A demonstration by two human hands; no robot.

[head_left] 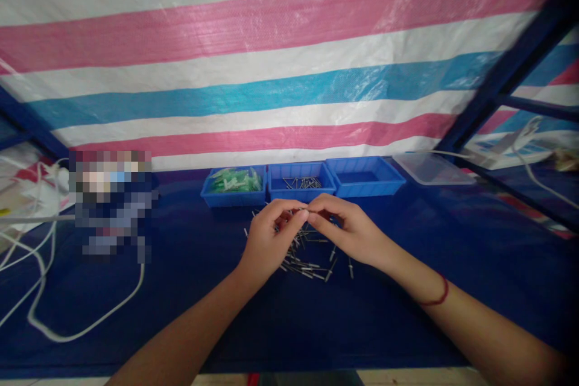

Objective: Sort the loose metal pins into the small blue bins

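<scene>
Left hand [266, 241] and right hand [348, 232] meet at the fingertips, both pinched on a small pin [304, 210] just before the middle tray [301, 194]; loose pins [307, 268] lie on the worktop [407, 289] before that tray.

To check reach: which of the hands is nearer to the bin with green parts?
Left. The left hand is just in front and to the right of the bin with green parts; the right hand is farther right, before the empty bin.
</scene>
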